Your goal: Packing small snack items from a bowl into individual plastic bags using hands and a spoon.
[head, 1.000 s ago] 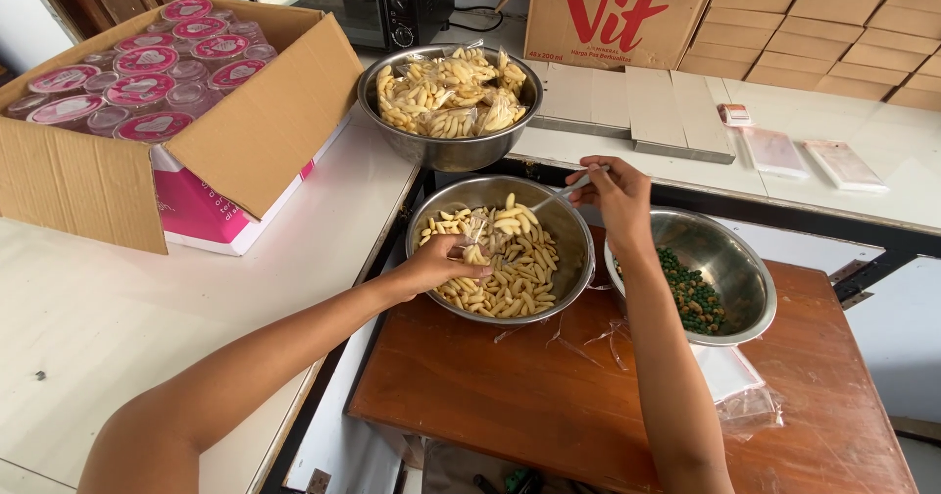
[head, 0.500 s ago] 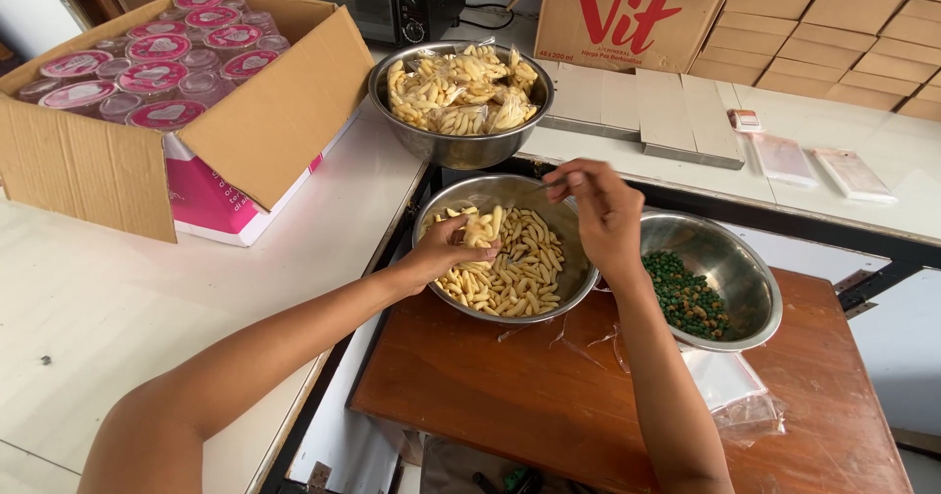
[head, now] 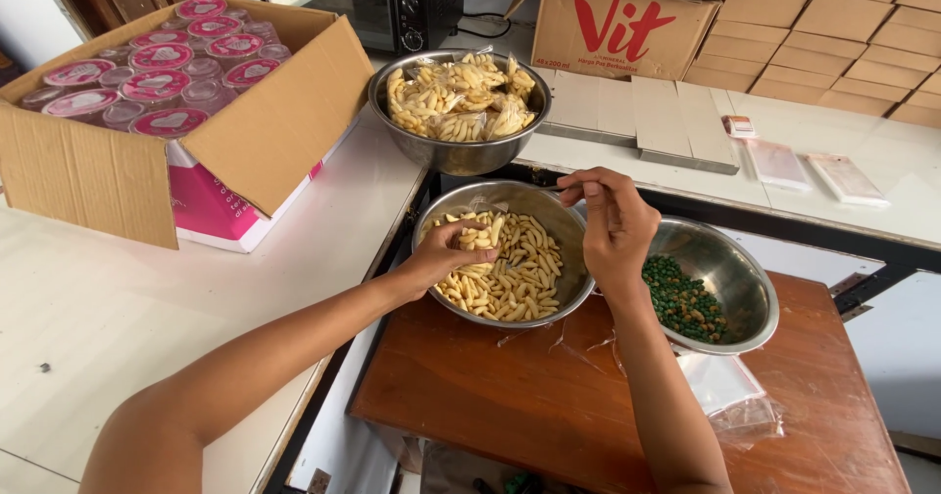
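The near part of the brown wooden counter (head: 529, 406) lies open for a hand to pass. Behind it, three round steel bowls crowd together: one of pale snack sticks (head: 564, 224), one of green bits (head: 735, 264), one of bagged sticks (head: 461, 156). The open cardboard box (head: 279, 122) walls off the left side.

I saw the steel bowl (head: 564, 222) of pale yellow finger snacks (head: 510, 278) sitting upright on the wooden table, a clear small bag (head: 480, 227) partly filled above it.
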